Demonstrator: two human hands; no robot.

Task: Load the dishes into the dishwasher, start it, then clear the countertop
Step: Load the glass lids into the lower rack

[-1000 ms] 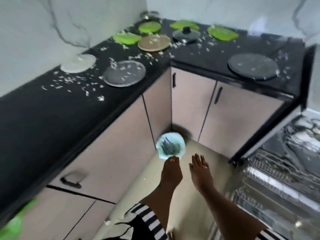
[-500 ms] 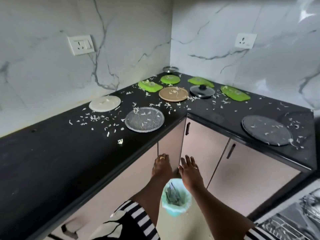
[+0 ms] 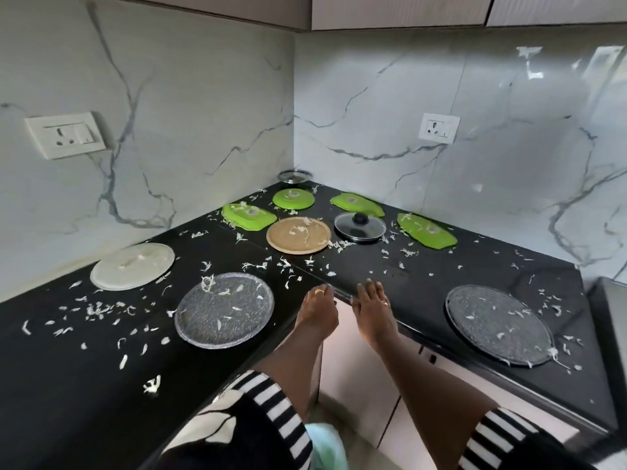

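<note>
Plainly, both the left hand (image 3: 317, 312) and right hand (image 3: 373, 315) hovered empty, fingers relaxed, at the corner edge of the table (image 3: 68, 385), near the grey speckled plate (image 3: 224, 310) lying flat (probably stiff, slick and breakable), best lifted by its rim.

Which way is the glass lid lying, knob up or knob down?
Knob up: the glass lid lies flat on the black countertop, its black knob pointing upward.

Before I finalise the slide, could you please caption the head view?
Left hand and right hand poised at the black countertop's inner corner, amid scattered plates, green lids and white scraps.
</note>
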